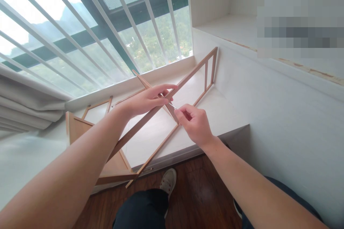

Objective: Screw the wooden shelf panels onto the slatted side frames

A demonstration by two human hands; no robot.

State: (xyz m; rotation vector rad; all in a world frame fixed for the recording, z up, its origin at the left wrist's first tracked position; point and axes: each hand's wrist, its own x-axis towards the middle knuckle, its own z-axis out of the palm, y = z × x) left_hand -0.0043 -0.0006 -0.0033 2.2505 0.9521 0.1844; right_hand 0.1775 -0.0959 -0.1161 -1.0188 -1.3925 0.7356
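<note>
light: bright daylight from window (80,25) | glare: sky blown out | edges: wide-angle bending | sharpness: good

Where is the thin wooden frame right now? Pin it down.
In the head view the wooden frame lies across the white window ledge, centre frame, with the left hand gripping its top rail and the right hand beside it.

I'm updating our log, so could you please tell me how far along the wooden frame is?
Done: the long frame has rails and end rungs joined. In hand: the left hand steadies a loose slat across it; the right hand pinches something thin at the crossing. Left: more panels lie unattached on the ledge.
</note>
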